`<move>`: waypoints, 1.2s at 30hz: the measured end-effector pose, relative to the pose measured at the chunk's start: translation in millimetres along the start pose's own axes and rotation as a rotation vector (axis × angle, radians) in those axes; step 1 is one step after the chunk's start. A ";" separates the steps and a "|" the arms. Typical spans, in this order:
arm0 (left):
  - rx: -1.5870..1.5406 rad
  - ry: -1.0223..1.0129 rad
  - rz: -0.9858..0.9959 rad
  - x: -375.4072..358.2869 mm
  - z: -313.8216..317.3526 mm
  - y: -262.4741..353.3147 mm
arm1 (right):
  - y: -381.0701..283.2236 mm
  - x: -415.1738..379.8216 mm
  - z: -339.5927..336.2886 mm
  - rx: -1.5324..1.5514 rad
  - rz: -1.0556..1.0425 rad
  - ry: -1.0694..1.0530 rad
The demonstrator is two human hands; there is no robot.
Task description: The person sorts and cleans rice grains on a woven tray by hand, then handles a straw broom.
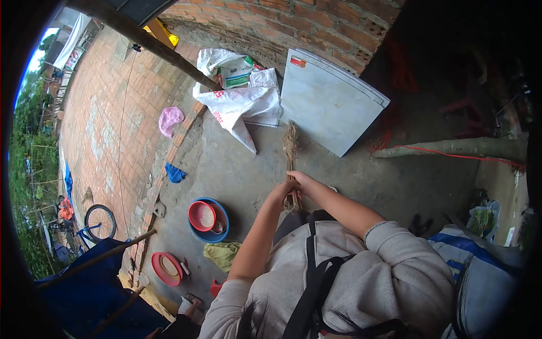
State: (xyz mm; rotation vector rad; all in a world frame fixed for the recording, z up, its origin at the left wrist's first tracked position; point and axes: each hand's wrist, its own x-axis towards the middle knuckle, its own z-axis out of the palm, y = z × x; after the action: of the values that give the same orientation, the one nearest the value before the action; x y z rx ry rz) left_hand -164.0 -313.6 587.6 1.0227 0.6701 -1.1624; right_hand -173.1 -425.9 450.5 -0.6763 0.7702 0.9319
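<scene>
In front of my body I hold a bundle of dry brown stalks [290, 152], its frayed tips pointing away from me across the concrete floor. My left hand [282, 191] is closed round the lower part of the bundle. Close beside it, my right hand [302, 181] grips the same stalks. The hands nearly touch, and the fingers are partly hidden. Just past the stalk tips stands a large pale flat-topped box or panel [333, 104]. White printed sacks [243, 104] lie to the left of it.
A blue basin [226, 226] holds a red basin [195, 216]. Another red basin [153, 264] sits nearer, beside a knife-like tool [186, 267]. Green cloth [221, 256] lies by my left arm. A wooden pole [152, 45] slants overhead. Another person's limb [191, 305] shows at lower left.
</scene>
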 end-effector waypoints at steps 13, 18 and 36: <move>-0.743 -0.464 0.045 -118.4 -13.4 103.8 | -119.6 22.8 121.9 0.151 -0.122 -0.017; -0.665 -0.409 0.093 -117.1 13.4 171.8 | -182.8 -84.2 178.6 -0.217 -0.285 0.038; -0.529 -0.483 0.231 3.3 38.8 335.5 | -377.6 19.6 141.0 -0.181 -0.350 -0.289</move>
State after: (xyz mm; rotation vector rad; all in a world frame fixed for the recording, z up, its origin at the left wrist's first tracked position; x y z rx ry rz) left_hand 154.0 -330.0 700.4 0.3384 0.4216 -0.9099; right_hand 206.8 -471.5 578.7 -0.7843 0.2994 0.7598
